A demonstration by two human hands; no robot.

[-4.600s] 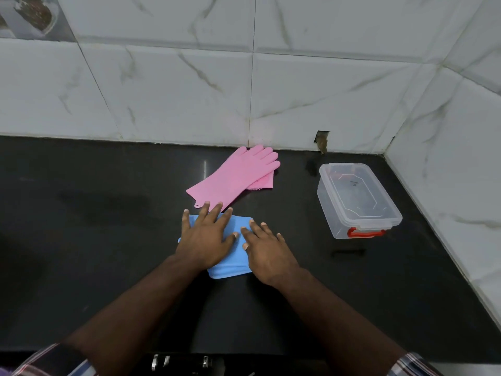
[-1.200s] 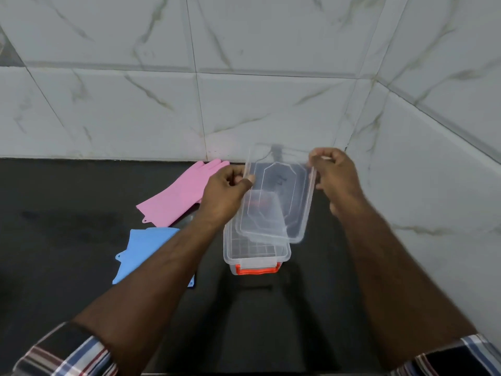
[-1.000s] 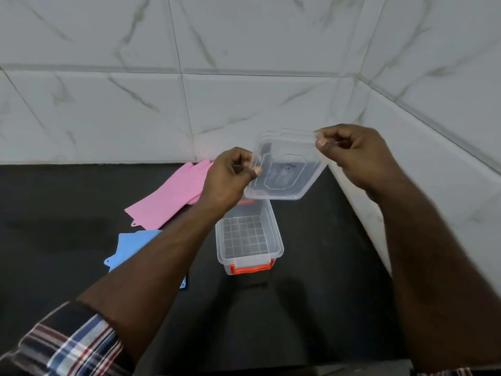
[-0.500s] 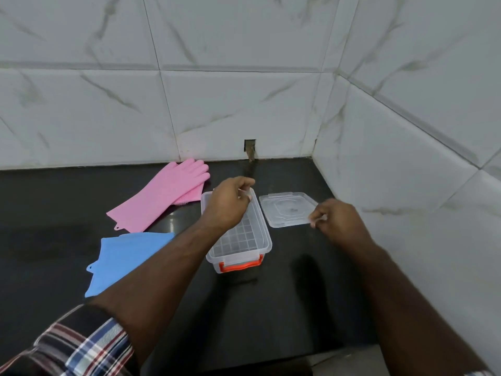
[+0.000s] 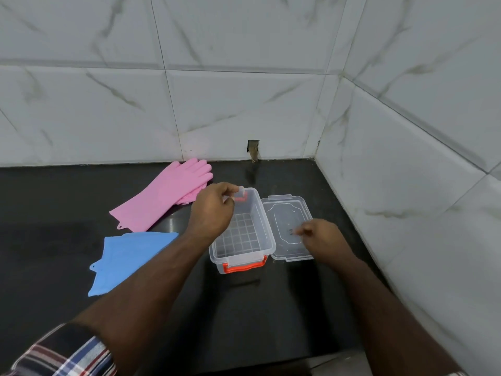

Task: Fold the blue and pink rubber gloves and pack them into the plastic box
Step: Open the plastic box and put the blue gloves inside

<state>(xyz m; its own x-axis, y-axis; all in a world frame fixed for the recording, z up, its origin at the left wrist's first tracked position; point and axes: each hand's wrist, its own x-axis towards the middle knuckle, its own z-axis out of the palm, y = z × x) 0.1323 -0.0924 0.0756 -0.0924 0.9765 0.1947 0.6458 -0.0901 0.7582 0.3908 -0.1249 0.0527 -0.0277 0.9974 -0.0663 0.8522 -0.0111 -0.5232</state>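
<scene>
Open clear plastic box (image 5: 242, 234) on black tabletop (image 5: 54, 240), left hand (image 5: 214, 210) pinching its far rim, right hand (image 5: 320, 236) loosely curled, holding nothing; floppy folded blue rubber gloves (image 5: 127, 259) nearby, probably best gripped across the fold.

On a black counter (image 5: 271, 308), a person's left hand (image 5: 212, 210) grips the far rim of an open clear plastic box (image 5: 242, 251) while the right hand (image 5: 321, 237) rests over its lid (image 5: 284, 210) lying alongside, with pink gloves (image 5: 165, 196) and folded blue gloves (image 5: 127, 256) left.
</scene>
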